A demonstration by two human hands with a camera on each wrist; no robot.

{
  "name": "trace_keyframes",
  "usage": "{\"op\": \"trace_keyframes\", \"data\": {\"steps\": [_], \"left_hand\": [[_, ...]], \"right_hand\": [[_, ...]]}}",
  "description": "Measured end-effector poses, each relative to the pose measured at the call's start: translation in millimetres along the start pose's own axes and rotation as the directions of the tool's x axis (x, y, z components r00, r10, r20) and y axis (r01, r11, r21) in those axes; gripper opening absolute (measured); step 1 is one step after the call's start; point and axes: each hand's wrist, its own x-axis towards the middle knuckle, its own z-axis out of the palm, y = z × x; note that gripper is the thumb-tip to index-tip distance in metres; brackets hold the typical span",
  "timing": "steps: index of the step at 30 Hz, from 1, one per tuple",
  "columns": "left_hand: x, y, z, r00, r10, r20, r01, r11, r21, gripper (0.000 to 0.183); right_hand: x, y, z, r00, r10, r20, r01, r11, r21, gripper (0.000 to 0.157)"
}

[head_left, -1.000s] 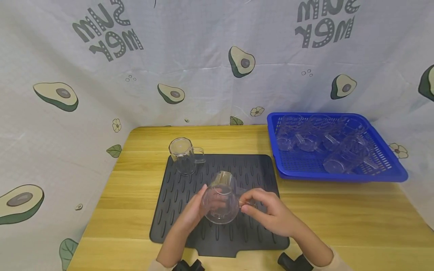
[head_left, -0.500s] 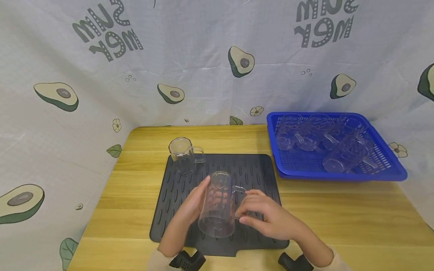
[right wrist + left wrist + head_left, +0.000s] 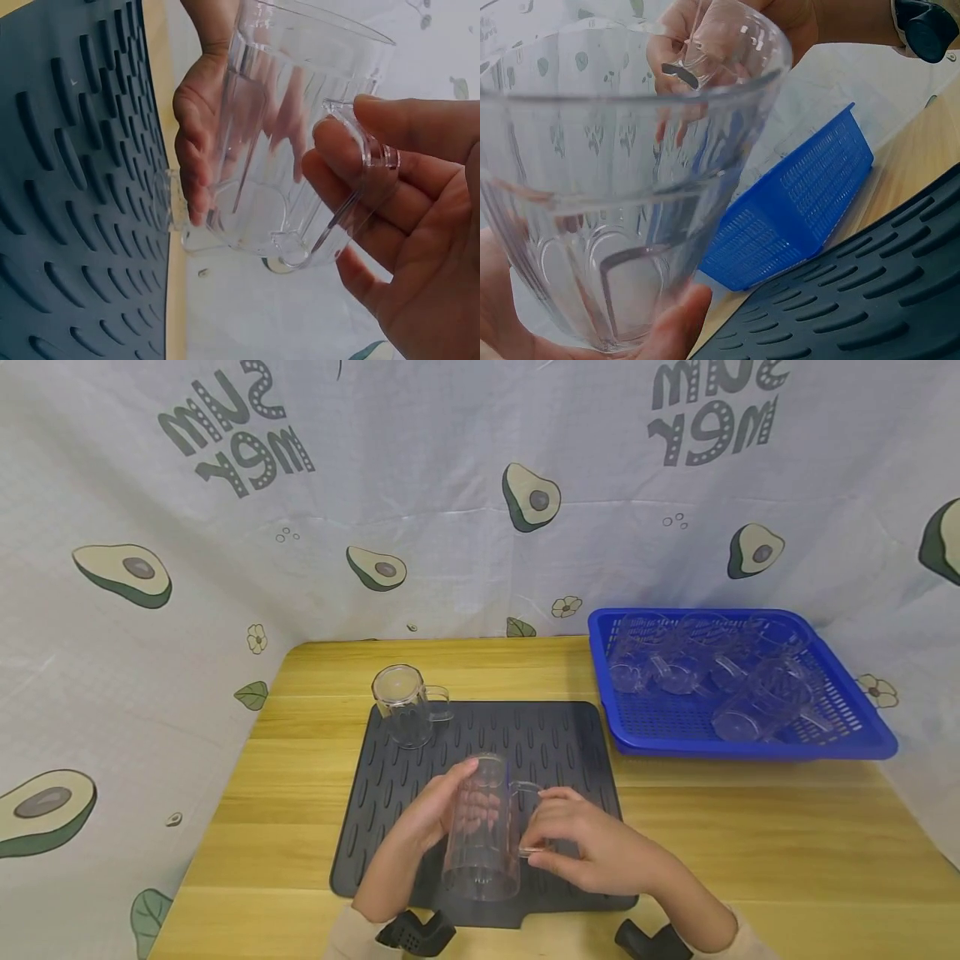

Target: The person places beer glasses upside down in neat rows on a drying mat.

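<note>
Over the dark drying mat (image 3: 540, 731), both hands hold a clear mug (image 3: 482, 860), tilted with its mouth toward the person and its base pointing away. My left hand (image 3: 431, 814) grips the body near the base from the left; in the left wrist view its fingers (image 3: 681, 321) curl around the lower end. My right hand (image 3: 581, 843) pinches the handle (image 3: 366, 161) between thumb and fingers, as the right wrist view shows. A second clear mug (image 3: 408, 718) stands upside down at the mat's far left corner, its handle turned right.
At the back right, a blue plastic basket (image 3: 750, 749) holds several clear mugs (image 3: 750, 714) lying on their sides. The mat lies on a wooden table (image 3: 262, 802). A patterned cloth (image 3: 450, 485) hangs behind the table and along its sides.
The held mug has tipped, its mouth swinging down toward the person, so its side now shows lengthwise. The right hand has shifted slightly lower with the handle. The other mugs have stayed put.
</note>
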Motion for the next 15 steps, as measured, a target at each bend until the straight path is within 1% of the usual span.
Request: {"op": "trace_keyframes", "data": {"steps": [3,6,8,10,15], "left_hand": [[0.8,-1.1,-1.0,1.000,0.018,0.003,-0.018,1.000,-0.011,0.050],[0.2,-1.9,-1.8,0.999,0.050,0.015,-0.050,0.999,0.014,0.050],[-0.9,-2.1,-2.1,0.996,0.084,0.023,-0.085,0.996,0.037,0.052],[-2.1,-1.8,-2.0,0.993,0.115,0.015,-0.116,0.991,0.062,0.053],[-7.0,3.0,-0.7,0.980,0.198,-0.023,-0.194,0.974,0.120,0.057]], "right_hand": [[1.3,-0.4,0.5,0.999,0.028,-0.032,-0.027,1.000,0.012,0.008],[1.6,-0.7,-1.3,0.994,0.055,-0.090,-0.052,0.998,0.035,0.017],[1.5,-1.0,-3.7,0.989,0.073,-0.128,-0.067,0.997,0.048,0.023],[1.6,-1.0,-6.3,0.983,0.071,-0.168,-0.065,0.997,0.040,0.027],[2.0,-0.9,-10.0,0.962,0.097,-0.256,-0.092,0.995,0.031,0.037]]}}
